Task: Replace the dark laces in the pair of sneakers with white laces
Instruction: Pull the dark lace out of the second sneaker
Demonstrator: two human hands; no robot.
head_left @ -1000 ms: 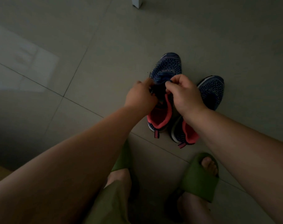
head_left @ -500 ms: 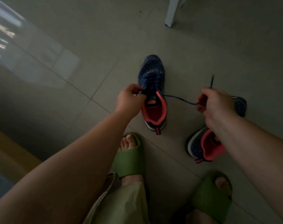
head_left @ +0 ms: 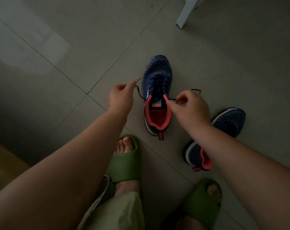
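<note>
Navy knit sneaker [head_left: 158, 90] w/ coral lining sits upright on the grey tile floor [head_left: 74, 47], toe pointing far, heel tab near. Both hands working it right now: left hand [head_left: 121, 99] just left of the shoe, fingertips pinched on one end of the dark lace [head_left: 139, 92], which runs in a slack line from the fingers down to the shoe's left collar edge. Right hand [head_left: 189, 107] on the shoe's right side, thumb and forefinger pinched on the other lace end right at the top eyelet, a short dark tail sticking out to the far right past the knuckles. Lace is criss-crossed through the eyelets over the tongue, too dim to count the rows.

Second sneaker [head_left: 223, 128] of the pair lies to the right and a bit nearer, apart from the first, angled w/ toe to the far right; right forearm crosses over its middle so its laces can't be seen. No white laces in view.

Near edge: two feet in green slides, left slide [head_left: 126, 165] just near-left of the first shoe's heel, right slide [head_left: 202, 205] at bottom right. White furniture leg [head_left: 185, 15] stands far right
</note>
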